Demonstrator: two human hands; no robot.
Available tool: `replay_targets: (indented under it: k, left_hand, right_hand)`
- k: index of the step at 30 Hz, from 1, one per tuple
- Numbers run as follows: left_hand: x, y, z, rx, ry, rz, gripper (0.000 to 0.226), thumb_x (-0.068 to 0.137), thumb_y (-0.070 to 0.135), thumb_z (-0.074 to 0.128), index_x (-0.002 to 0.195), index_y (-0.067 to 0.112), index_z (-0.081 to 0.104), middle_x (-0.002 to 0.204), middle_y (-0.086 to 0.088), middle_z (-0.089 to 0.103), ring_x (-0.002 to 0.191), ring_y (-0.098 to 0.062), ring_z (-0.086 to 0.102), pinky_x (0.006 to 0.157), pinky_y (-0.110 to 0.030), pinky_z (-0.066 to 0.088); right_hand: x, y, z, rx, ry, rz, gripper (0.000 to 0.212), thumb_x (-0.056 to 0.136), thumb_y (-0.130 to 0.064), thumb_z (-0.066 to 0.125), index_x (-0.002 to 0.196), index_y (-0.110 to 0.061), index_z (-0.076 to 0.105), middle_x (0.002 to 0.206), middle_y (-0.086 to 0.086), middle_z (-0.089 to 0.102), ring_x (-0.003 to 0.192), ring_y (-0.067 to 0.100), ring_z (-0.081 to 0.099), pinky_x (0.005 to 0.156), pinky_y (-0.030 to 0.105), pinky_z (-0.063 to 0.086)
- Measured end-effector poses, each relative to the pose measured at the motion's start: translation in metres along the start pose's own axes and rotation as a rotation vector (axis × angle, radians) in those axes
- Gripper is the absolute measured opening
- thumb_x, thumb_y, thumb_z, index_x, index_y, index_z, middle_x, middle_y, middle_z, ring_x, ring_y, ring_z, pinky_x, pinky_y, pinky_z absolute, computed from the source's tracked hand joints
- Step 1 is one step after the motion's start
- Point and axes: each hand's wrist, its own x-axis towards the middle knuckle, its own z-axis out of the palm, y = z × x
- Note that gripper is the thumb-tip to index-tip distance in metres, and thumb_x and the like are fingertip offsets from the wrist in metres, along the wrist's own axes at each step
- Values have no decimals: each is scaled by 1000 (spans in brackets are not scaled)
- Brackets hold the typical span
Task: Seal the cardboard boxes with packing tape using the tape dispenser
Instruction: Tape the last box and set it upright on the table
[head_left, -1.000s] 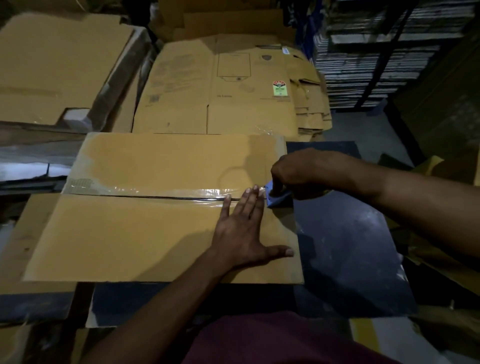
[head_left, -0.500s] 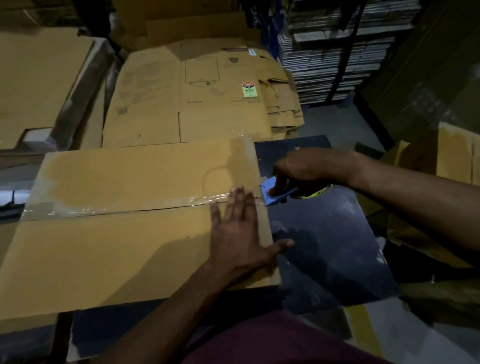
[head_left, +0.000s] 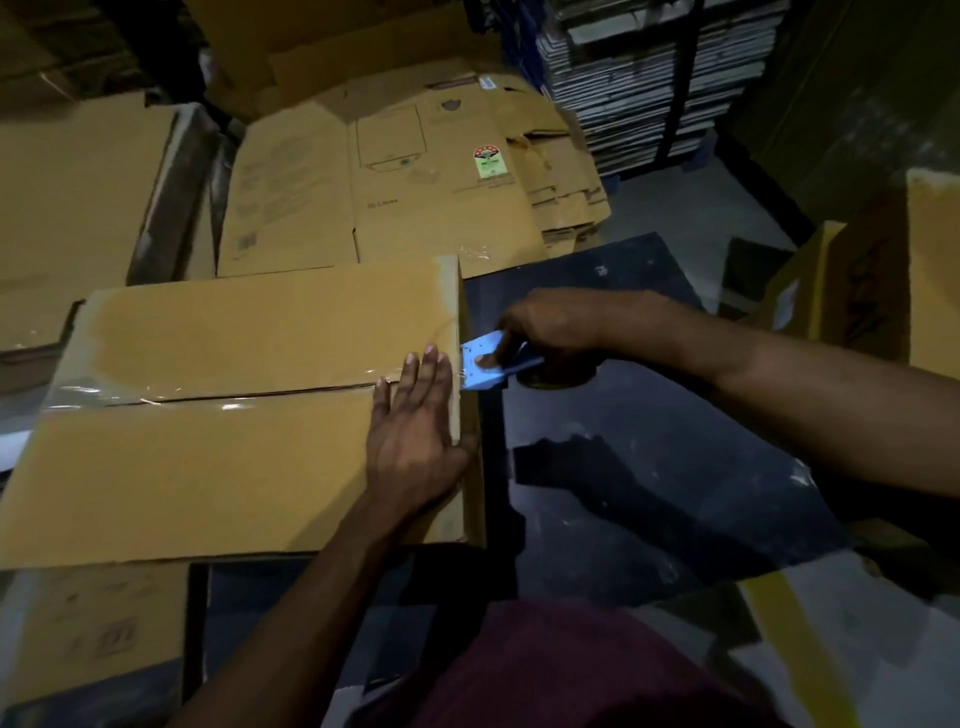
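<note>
A brown cardboard box (head_left: 208, 467) lies in front of me on a dark table (head_left: 649, 467). A strip of clear packing tape (head_left: 234, 392) runs along the seam between its two top flaps. My left hand (head_left: 415, 431) presses flat on the right end of the seam, fingers straight. Just past the box's right edge, my right hand (head_left: 550, 332) grips the blue tape dispenser (head_left: 485, 361), thumb on its blue plate. The tape roll is mostly hidden under that hand.
Flattened printed cartons (head_left: 395, 176) are stacked behind the box. More cardboard (head_left: 78, 208) lies at the left, another carton (head_left: 924, 270) stands at the right. Shelves of stacked sheets (head_left: 649, 78) fill the back right.
My right hand has drawn the dispenser off the box's right edge and a little lower. My left hand has slid right along the seam toward the edge. The view shifted left.
</note>
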Motion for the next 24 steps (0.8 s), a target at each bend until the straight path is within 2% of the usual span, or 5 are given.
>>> replay_targets:
  k: [11,16,18,21,24]
  left_hand:
    - [0,-3,1,-29,2,-3,102,85,57,50,167,28,-3,173,10,-13,158,-9,-14,130,-46,-2]
    - [-3,-3,1,-1,22,37,99,82,59,44,165,40,-8,174,7,-9,161,-15,-9,130,-51,0]
    - [-2,-3,1,0,29,47,98,80,61,40,166,39,-1,175,7,-8,161,-15,-7,130,-50,1]
    - [-1,-1,0,-11,34,32,98,82,58,46,167,35,3,175,9,-4,161,-12,-5,130,-49,0]
    - [-1,-1,-2,-12,38,30,97,85,56,50,167,33,5,175,9,-1,161,-11,-3,130,-47,0]
  right_hand:
    - [-33,39,27,60,-66,151,52,89,-29,75,131,-56,60,108,-9,70,83,16,69,73,40,59]
    - [-17,16,27,41,-55,170,18,103,-40,59,109,-33,73,88,-8,68,62,7,58,60,28,44]
    - [2,3,36,22,-89,185,22,103,-40,59,107,-21,70,92,-5,65,69,13,56,59,27,37]
    - [36,-7,36,-13,-103,154,32,99,-24,65,129,-13,64,121,4,67,103,25,65,66,28,42]
    - [66,-14,24,-3,-244,150,32,91,-21,75,122,-18,72,118,3,71,106,27,68,76,36,50]
